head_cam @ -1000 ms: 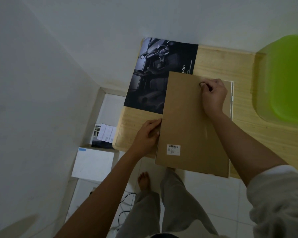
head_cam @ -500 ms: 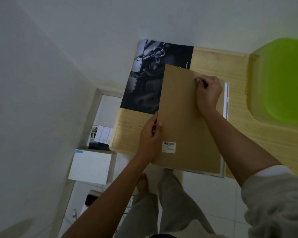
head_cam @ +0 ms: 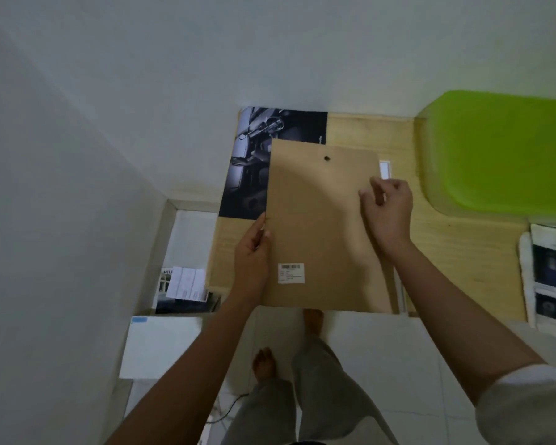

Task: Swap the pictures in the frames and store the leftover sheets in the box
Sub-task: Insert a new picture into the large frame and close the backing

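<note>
Frame job, back side up. The brown board (head_cam: 321,226) lies on the desk (head_cam: 463,252) with the sticker (head_cam: 291,273) near me and a small hole (head_cam: 327,159) at the far end. I read it as face-down so the back can come off for the swap. A white strip of the frame (head_cam: 384,170) shows past the board's far right corner, so the board sits on the frame a bit skewed.

My left hand (head_cam: 252,255) is at the board's left edge. Its grip pinches that edge, thumb on top, probably to steady or lift it. My right hand (head_cam: 387,210) is over the right edge with fingers curled and thumb close to forefinger. I cannot tell whether that grip pinches a tab or nothing.

The dark picture (head_cam: 257,162) lies flat with the board covering its near right part and the rest sticking out far left. It is parked close for the swap; going in or just out, I can't say.

The green box (head_cam: 501,152) is far right on the desk, well apart from the board, likely waiting for leftovers. Printed sheets (head_cam: 552,277) lie at the desk's right end.

Judgement: the back is being opened and nothing is stored yet.
</note>
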